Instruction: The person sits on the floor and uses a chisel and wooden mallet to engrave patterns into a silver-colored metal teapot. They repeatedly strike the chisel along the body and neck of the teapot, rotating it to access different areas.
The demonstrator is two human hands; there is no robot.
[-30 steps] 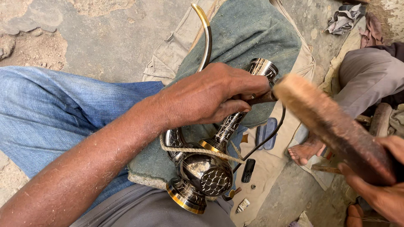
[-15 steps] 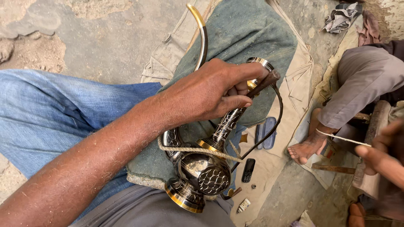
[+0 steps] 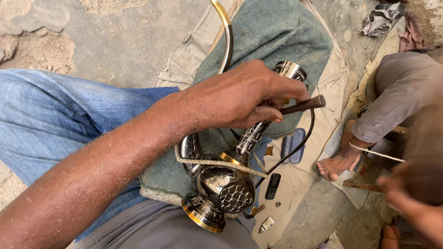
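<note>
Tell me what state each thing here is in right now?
Left hand: closed around a dark tool and the jug's neck.
Dark tool: gripped, tip sticking out past the fingers.
Metal jug: lying tilted on the green cloth, cord looped round it.
Right hand: blurred, grip unclear.
Small phone: lying flat, screen dark.

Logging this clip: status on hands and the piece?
Left hand gripping dark tool against engraved metal jug. Right hand blurred, apart. Cord lashes jug.
</note>
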